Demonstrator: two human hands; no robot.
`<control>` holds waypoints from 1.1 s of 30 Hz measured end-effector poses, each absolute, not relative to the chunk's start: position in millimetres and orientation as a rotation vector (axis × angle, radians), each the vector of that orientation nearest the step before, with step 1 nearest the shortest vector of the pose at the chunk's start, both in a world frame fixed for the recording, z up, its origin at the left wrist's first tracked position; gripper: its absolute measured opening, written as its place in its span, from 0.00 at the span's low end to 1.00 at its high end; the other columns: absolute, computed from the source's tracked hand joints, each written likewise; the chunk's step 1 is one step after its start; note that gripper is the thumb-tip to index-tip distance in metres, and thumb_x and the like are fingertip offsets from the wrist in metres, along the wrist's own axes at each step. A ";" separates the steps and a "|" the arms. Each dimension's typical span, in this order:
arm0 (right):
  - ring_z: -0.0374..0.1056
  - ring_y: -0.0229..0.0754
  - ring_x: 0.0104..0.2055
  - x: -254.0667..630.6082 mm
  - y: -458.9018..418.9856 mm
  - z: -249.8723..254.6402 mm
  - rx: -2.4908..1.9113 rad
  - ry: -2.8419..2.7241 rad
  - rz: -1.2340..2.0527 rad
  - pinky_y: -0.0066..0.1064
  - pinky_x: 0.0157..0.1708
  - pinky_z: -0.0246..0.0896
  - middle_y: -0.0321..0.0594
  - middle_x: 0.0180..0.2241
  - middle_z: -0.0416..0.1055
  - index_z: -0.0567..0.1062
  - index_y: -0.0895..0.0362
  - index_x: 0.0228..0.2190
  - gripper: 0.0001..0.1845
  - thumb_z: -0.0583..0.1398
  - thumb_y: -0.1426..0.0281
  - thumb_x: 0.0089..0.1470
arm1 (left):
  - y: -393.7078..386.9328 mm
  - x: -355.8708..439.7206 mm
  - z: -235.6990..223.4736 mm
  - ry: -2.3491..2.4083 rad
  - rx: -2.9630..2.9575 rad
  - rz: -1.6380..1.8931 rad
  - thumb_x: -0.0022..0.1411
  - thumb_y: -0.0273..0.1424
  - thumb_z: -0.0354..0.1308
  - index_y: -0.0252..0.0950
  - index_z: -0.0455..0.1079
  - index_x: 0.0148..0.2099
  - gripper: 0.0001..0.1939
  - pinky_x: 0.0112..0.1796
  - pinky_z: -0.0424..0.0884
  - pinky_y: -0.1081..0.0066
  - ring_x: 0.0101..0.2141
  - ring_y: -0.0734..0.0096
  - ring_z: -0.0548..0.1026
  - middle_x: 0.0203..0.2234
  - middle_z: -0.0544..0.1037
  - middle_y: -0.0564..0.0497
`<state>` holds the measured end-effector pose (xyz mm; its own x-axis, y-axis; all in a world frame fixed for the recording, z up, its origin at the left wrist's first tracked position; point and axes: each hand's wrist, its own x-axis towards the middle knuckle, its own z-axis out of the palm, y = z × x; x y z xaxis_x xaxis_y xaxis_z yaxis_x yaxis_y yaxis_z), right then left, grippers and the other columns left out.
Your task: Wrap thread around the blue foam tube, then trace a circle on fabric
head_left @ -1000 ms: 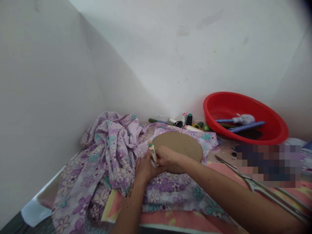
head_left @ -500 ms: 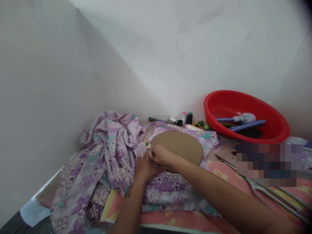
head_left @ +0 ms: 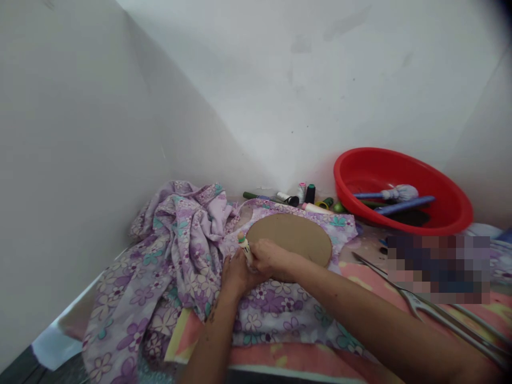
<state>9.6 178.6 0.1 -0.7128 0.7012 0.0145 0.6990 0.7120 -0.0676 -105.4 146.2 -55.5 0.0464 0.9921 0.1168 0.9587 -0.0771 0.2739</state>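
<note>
Just then both hands were gathered at the left edge of an oval cardboard template (head_left: pixel 290 240), which lay flat on a lilac floral cloth (head_left: pixel 280 314). The left hand (head_left: pixel 237 277) was curled around the lower part of a stubby white pen (head_left: pixel 245 249), and the pen's green-and-orange top stood tilted just beside the cardboard's edge. The pen's lower end was hidden among the fingers. The right hand (head_left: pixel 270 258) lay close against the left, its fingers bent down near the template's edge (whether they touched the pen, the view did not settle). The step in hand appeared to be work with the pen at the template's rim, and the next move seemed to call for a steady hold so the cardboard would not slide on the cloth. Bunched floral folds (head_left: pixel 180 250) rose to the left. Beyond the template stood thread spools (head_left: pixel 310 193) and a red plastic basin (head_left: pixel 400 160) holding blue-handled tools (head_left: pixel 404 205), while long steel shears (head_left: pixel 432 312) lay on a pink bedspread (head_left: pixel 304 354) to the right.
</note>
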 end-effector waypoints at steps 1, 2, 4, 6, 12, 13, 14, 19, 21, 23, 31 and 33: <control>0.68 0.46 0.29 11.0 177.8 0.2 -1.170 -2.875 0.092 0.28 0.24 0.54 0.51 0.29 0.73 0.74 0.64 0.31 0.15 0.53 0.70 0.43 | 146.4 -105.2 -55.7 2.051 2.174 0.412 0.44 0.42 0.57 0.43 0.59 0.50 0.29 0.51 0.48 0.66 0.51 0.62 0.60 0.48 0.67 0.49; 0.68 0.46 0.29 12.3 177.4 0.3 -1.166 -2.882 0.101 0.27 0.23 0.54 0.51 0.29 0.73 0.74 0.64 0.31 0.15 0.53 0.70 0.43 | 146.6 -105.0 -55.8 2.055 2.165 0.408 0.44 0.41 0.57 0.43 0.59 0.51 0.29 0.51 0.47 0.66 0.51 0.63 0.60 0.48 0.67 0.48; 0.67 0.44 0.27 14.4 178.0 0.6 -1.154 -2.903 0.134 0.27 0.22 0.53 0.50 0.29 0.73 0.74 0.64 0.31 0.15 0.53 0.70 0.42 | 146.6 -104.6 -55.4 2.060 2.148 0.400 0.45 0.40 0.57 0.43 0.58 0.51 0.29 0.52 0.46 0.66 0.50 0.64 0.60 0.48 0.67 0.48; 0.66 0.42 0.25 15.8 180.3 0.9 -1.136 -2.928 0.183 0.26 0.21 0.51 0.49 0.28 0.73 0.74 0.64 0.30 0.14 0.54 0.70 0.41 | 146.2 -104.4 -55.0 2.063 2.132 0.395 0.45 0.41 0.57 0.42 0.58 0.51 0.29 0.52 0.45 0.66 0.51 0.64 0.60 0.48 0.67 0.47; 0.64 0.38 0.24 16.6 185.9 -0.1 -1.165 -2.834 0.227 0.25 0.21 0.49 0.46 0.27 0.72 0.74 0.64 0.29 0.13 0.53 0.71 0.43 | 145.3 -104.5 -58.4 2.060 2.097 0.489 0.42 0.49 0.55 0.42 0.53 0.54 0.37 0.52 0.44 0.63 0.52 0.61 0.59 0.52 0.62 0.48; 0.64 0.39 0.25 15.8 185.6 -0.4 -1.185 -2.796 0.216 0.25 0.22 0.49 0.46 0.27 0.72 0.74 0.64 0.30 0.13 0.52 0.71 0.44 | 145.4 -104.5 -59.2 2.059 2.095 0.511 0.42 0.50 0.55 0.43 0.51 0.55 0.39 0.52 0.43 0.62 0.52 0.61 0.58 0.52 0.61 0.48; 0.64 0.39 0.26 14.5 185.0 -0.9 -1.206 -2.766 0.207 0.25 0.22 0.49 0.46 0.28 0.72 0.73 0.63 0.31 0.13 0.51 0.71 0.46 | 145.6 -104.4 -59.5 2.061 2.092 0.520 0.41 0.51 0.55 0.43 0.50 0.56 0.40 0.52 0.43 0.62 0.52 0.61 0.58 0.53 0.61 0.49; 0.66 0.42 0.32 5.8 182.8 -3.0 -1.289 -2.747 0.189 0.26 0.27 0.53 0.49 0.32 0.71 0.70 0.63 0.36 0.14 0.52 0.71 0.47 | 146.4 -102.3 -56.4 2.070 2.108 0.440 0.41 0.51 0.55 0.43 0.51 0.56 0.41 0.52 0.44 0.63 0.53 0.60 0.57 0.53 0.61 0.48; 0.66 0.43 0.33 3.4 182.9 -3.0 -1.294 -2.756 0.190 0.26 0.28 0.53 0.50 0.33 0.71 0.69 0.63 0.38 0.15 0.51 0.71 0.48 | 146.4 -101.6 -55.0 2.085 2.104 0.418 0.41 0.51 0.55 0.43 0.53 0.55 0.39 0.52 0.44 0.63 0.53 0.60 0.57 0.52 0.62 0.48; 0.66 0.44 0.33 2.4 183.1 -2.3 -1.299 -2.767 0.194 0.27 0.29 0.54 0.50 0.33 0.71 0.69 0.63 0.38 0.15 0.51 0.72 0.48 | 146.4 -101.9 -54.8 2.096 2.098 0.421 0.41 0.50 0.55 0.43 0.54 0.54 0.38 0.52 0.45 0.64 0.52 0.60 0.58 0.51 0.64 0.48; 0.66 0.43 0.30 10.8 180.3 2.4 -1.244 -2.844 0.219 0.25 0.25 0.52 0.49 0.30 0.72 0.72 0.63 0.33 0.14 0.54 0.71 0.44 | 148.7 -105.9 -58.2 2.058 2.161 0.423 0.42 0.45 0.56 0.42 0.57 0.52 0.33 0.51 0.47 0.64 0.50 0.61 0.60 0.49 0.66 0.48; 0.66 0.41 0.27 17.1 178.0 2.6 -1.178 -2.873 0.221 0.25 0.22 0.50 0.48 0.28 0.72 0.73 0.63 0.30 0.12 0.54 0.71 0.42 | 148.6 -105.8 -57.9 2.062 2.152 0.410 0.43 0.44 0.56 0.42 0.58 0.51 0.32 0.51 0.47 0.64 0.50 0.61 0.61 0.48 0.66 0.48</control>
